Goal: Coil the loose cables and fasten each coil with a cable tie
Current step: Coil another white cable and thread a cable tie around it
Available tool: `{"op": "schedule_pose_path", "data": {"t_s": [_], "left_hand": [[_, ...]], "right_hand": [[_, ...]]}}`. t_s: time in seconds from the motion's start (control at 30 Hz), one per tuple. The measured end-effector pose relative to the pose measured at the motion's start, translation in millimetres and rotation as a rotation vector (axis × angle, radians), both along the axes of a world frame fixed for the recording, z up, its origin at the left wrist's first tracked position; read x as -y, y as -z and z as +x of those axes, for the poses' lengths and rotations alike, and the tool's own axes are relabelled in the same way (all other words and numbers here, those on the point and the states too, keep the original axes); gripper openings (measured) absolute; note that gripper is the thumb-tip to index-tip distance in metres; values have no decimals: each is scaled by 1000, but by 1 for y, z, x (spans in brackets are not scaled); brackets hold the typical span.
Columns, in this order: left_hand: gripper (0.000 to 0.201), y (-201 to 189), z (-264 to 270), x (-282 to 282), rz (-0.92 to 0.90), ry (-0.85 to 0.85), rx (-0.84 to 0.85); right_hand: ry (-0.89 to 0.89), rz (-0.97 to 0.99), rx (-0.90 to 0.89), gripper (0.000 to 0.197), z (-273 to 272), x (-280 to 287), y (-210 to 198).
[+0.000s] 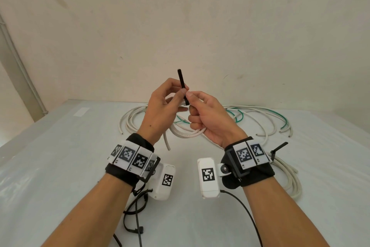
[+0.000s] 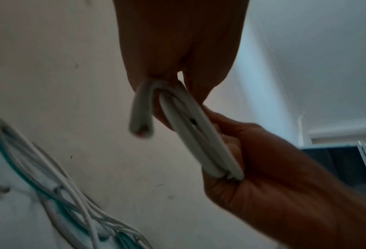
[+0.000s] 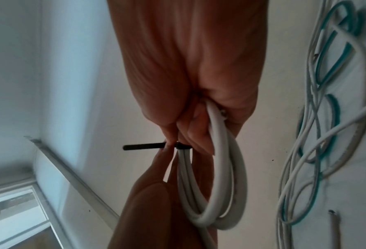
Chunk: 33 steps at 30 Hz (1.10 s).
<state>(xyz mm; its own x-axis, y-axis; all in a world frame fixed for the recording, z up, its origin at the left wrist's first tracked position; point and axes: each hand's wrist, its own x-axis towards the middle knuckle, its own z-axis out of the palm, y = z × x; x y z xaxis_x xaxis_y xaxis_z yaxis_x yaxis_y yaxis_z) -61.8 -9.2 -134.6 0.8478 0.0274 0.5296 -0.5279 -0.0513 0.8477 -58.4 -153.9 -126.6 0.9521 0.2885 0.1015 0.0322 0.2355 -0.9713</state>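
Observation:
Both hands are raised above the table (image 1: 60, 166) with a small white cable coil (image 1: 186, 133) between them. A black cable tie (image 1: 181, 78) is looped round the coil, its tail sticking straight up. My left hand (image 1: 181, 91) pinches the tail between thumb and forefinger. My right hand (image 1: 193, 104) curls its fingers round the coil, thumb tip against the tie. In the right wrist view the tie (image 3: 143, 146) bands the coil's strands (image 3: 220, 193). The left wrist view shows the coil (image 2: 199, 138) and a cut cable end (image 2: 141, 123) hanging free.
Loose white and green cables (image 1: 250, 114) sprawl across the back of the table. A tied white coil (image 1: 288, 170) with a black tie (image 1: 279, 147) lies at the right. Spare black ties (image 1: 136, 212) lie near the front, under my left forearm. A wall stands behind the table.

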Motion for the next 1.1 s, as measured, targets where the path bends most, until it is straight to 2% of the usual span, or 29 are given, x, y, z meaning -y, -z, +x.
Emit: {"op": "schedule_pose_path", "data": {"t_s": [0.1,0.17,0.27,0.57,0.77,0.83,0.93,1.1], "left_hand": [[17,-1,-3,-4,-94,179,-132],[23,0,-2,-6,-99,236,-163],[26,2,-1,-7,-61,209,-139],[21,-4,-2,-2,-265,183,-145],[17,0,0,-3,-226,127,-171],[17,3,2,-5,-197,54,-162],[14,5,9,-8,-60,-111,-60],[15,-2,4,-10,-2,-171,66]], "right_hand": [[6,-1,-6,21,-1,1,1],[16,10,-24,22,0,1,1],[33,13,-38,21,0,-2,2],[137,119,-41,23,-1,-5,-2],[136,104,-37,23,0,-7,2],[141,68,-25,24,0,-7,4],[125,44,-14,25,0,-6,5],[9,41,-15,20,-1,-4,3]]}}
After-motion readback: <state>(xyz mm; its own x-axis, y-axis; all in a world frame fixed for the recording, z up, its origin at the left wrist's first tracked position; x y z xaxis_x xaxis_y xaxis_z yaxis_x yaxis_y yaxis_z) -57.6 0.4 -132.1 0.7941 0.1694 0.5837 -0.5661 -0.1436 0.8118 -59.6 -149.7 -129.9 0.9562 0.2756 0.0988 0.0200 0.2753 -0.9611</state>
